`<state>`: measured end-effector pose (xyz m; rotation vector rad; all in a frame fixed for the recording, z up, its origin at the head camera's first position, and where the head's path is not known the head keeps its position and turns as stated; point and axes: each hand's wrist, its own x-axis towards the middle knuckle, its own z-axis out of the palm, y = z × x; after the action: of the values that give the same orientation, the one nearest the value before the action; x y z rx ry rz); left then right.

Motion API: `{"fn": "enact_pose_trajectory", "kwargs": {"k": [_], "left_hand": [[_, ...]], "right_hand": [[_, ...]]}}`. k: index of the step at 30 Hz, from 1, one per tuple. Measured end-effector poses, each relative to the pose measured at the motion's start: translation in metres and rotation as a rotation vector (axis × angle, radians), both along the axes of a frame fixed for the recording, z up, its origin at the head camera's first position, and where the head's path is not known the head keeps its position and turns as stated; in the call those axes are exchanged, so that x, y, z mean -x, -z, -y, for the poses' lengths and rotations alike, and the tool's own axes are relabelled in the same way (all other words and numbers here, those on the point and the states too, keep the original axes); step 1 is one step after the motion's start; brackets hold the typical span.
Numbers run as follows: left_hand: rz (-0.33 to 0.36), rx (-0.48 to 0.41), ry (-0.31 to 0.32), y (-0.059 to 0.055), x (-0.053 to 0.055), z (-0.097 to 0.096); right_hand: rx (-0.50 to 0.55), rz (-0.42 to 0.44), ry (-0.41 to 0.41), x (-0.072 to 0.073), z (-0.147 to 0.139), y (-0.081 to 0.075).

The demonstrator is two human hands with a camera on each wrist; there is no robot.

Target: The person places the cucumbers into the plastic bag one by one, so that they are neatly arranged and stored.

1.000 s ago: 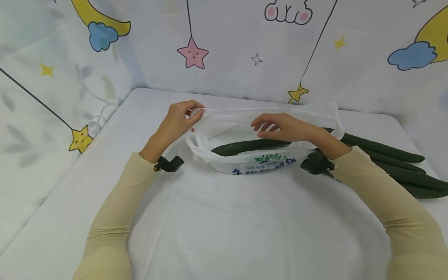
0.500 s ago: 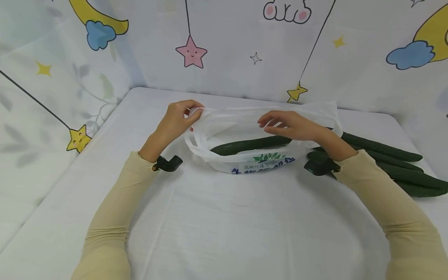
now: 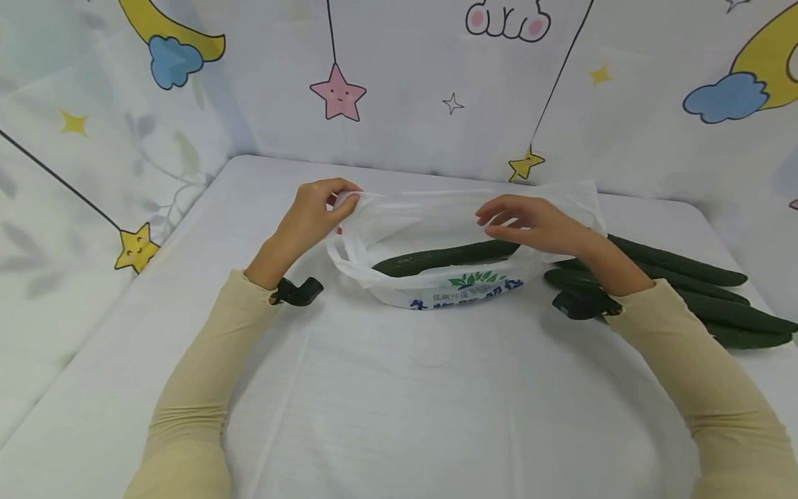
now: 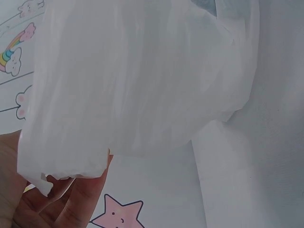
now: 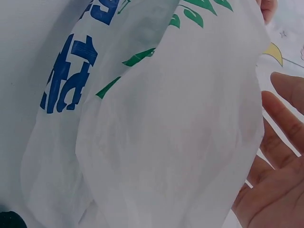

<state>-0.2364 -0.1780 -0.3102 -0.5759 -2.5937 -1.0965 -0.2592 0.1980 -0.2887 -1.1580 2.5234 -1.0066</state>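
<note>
A white plastic bag point(image 3: 461, 215) with blue lettering and green leaves lies on its side, its mouth spread toward the near side. One cucumber point(image 3: 430, 261) shows inside it. At the bag's left corner my left hand point(image 3: 316, 208) pinches the upper rim between thumb and fingers; the left wrist view shows fingers point(image 4: 85, 194) behind the hanging plastic. Over the right part of the bag my right hand point(image 3: 530, 220) hovers with loosely bent fingers and holds nothing. In the right wrist view its spread fingers point(image 5: 280, 142) sit beside the plastic.
Several more cucumbers point(image 3: 736, 312) lie side by side on the white-covered table point(image 3: 424, 402), right of the bag and partly under the right forearm. A cloth backdrop point(image 3: 399, 90) with stars and moons rises behind the table.
My right hand has drawn back to the right over the bag, away from the cucumber inside. The left hand keeps its pinch on the rim.
</note>
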Motion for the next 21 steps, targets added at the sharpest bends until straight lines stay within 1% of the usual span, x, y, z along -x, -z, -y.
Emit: {"fn": "enact_pose_trajectory", "kwargs": {"k": [6, 13, 16, 18, 21], "left_hand": [[0.010, 0.005, -0.003, -0.001, -0.001, 0.000], [0.011, 0.012, -0.003, -0.001, -0.002, -0.001], [0.009, 0.016, -0.011, -0.001, -0.001, 0.000], [0.011, 0.018, -0.017, -0.001, -0.001, 0.000], [0.022, 0.014, -0.018, 0.000, 0.000, 0.000]], "right_hand": [[0.060, -0.031, 0.024, -0.002, -0.009, 0.002], [0.116, -0.052, 0.023, -0.006, -0.021, 0.003], [0.157, -0.018, 0.024, -0.009, -0.027, 0.003], [0.185, 0.021, 0.026, -0.010, -0.031, 0.003], [0.197, 0.052, 0.050, -0.014, -0.035, 0.003]]}}
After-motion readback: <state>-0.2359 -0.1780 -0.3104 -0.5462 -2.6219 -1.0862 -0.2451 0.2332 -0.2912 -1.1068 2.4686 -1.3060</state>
